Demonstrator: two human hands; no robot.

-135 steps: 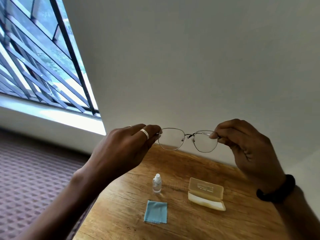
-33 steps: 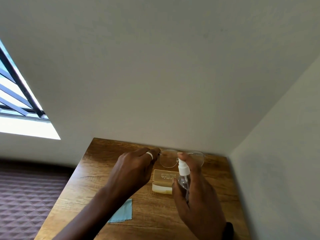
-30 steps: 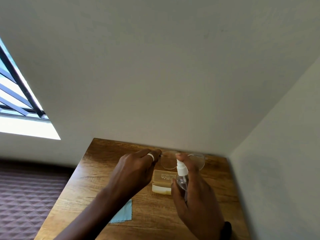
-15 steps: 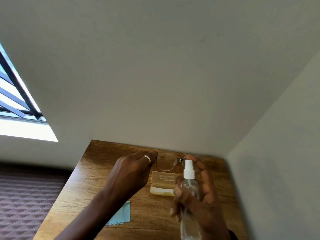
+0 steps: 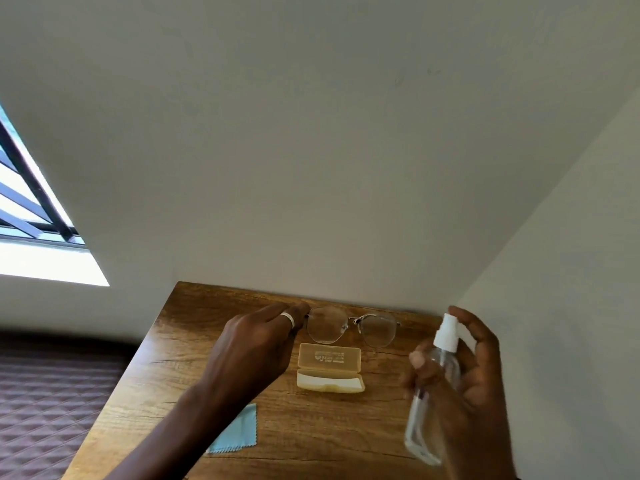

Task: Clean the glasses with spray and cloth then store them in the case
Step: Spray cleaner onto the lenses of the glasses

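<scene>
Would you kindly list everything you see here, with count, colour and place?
glasses: one, thin metal frame with clear lenses, held upright beyond the case
case: one, pale yellow, open, mid-table
cloth: one, light blue, flat on the table's near left, partly behind the left forearm
bottle: one, clear with a white nozzle, at the right
table: one, brown wood, in the wall corner
window: one, dark bars, far left
wall: white, behind and right of the table
quilted surface: maroon, lower left
ring: one, silver, on a left finger
left hand: holds the glasses by their left end
right hand: grips the bottle
</scene>
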